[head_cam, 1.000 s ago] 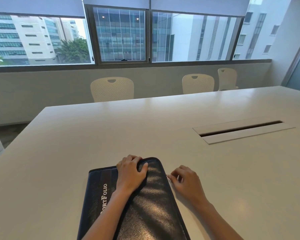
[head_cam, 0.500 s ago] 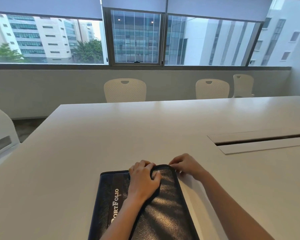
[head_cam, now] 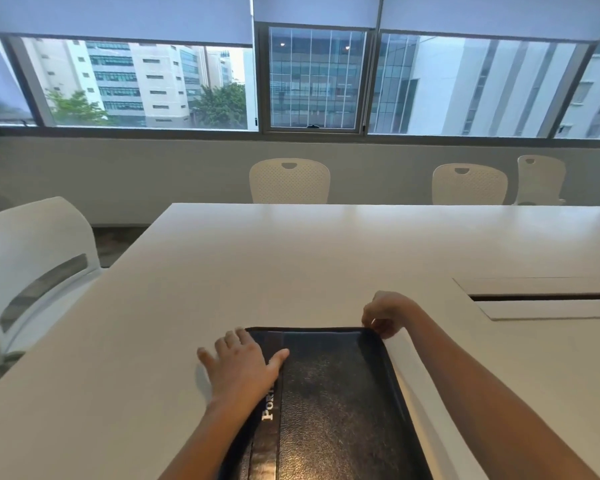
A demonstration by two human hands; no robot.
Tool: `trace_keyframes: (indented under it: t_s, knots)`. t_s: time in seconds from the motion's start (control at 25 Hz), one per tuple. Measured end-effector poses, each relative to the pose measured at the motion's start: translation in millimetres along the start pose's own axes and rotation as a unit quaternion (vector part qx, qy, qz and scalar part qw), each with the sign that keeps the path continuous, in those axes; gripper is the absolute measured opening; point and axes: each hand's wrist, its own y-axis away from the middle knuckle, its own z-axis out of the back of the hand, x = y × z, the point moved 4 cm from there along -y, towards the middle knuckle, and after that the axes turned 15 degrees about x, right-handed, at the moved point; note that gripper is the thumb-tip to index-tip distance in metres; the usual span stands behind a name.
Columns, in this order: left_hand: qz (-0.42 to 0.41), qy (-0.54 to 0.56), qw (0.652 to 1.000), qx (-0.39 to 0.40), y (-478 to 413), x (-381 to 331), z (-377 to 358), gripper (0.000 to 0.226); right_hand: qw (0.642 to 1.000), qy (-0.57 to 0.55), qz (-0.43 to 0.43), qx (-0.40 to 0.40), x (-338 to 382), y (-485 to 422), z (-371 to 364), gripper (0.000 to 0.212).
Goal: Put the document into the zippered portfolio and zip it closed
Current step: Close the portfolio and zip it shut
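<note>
Right fingers (head_cam: 378, 323) pinched together at the far right corner of the portfolio (head_cam: 340, 403), presumably on the zip pull, though the pull itself too small to make out. Right hand (head_cam: 390, 313) curled, sitting at about 1 o'clock from the cover's middle. Left hand (head_cam: 243, 365) spread flat, fingers apart, pressing the far left corner and spine at about 10 o'clock, gripping nothing. Portfolio lying closed and flat on the table (head_cam: 291, 265), long axis running 12 to 6, near end cut off by the frame's bottom. No document in sight; likely inside already. Probably mid-zip: from the pinch, remaining track judged to lie either along the far edge toward 9 o'clock or down the right edge toward 6; cannot tell which. Right hand on the zip; left only bracing.
</note>
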Motion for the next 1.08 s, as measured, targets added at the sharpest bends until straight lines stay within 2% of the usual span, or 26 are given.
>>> trace_keyframes:
  t_s: [0.24, 0.52, 0.76, 0.96, 1.08]
  knots:
    - [-0.024, 0.021, 0.999, 0.009, 3, 11, 0, 0.094, 0.997, 0.037, 0.037, -0.053, 36, 3, -15, 0.015]
    - [-0.020, 0.055, 0.998, -0.025, 10, 13, -7, 0.099, 0.992, 0.013, 0.111, -0.052, 106, -12, -80, 0.019]
    - [-0.022, 0.061, 0.997, -0.044, 10, 15, -12, 0.096, 0.985, 0.021, 0.158, -0.068, 168, -16, -131, 0.007]
    - [-0.013, 0.044, 0.998, -0.054, 10, 17, -14, 0.096, 0.986, 0.013, 0.160, -0.045, 164, -16, -134, 0.009]
    - [-0.008, 0.046, 0.997, -0.054, 11, 15, -14, 0.095, 0.975, 0.016, 0.211, -0.062, 147, -9, -136, 0.018]
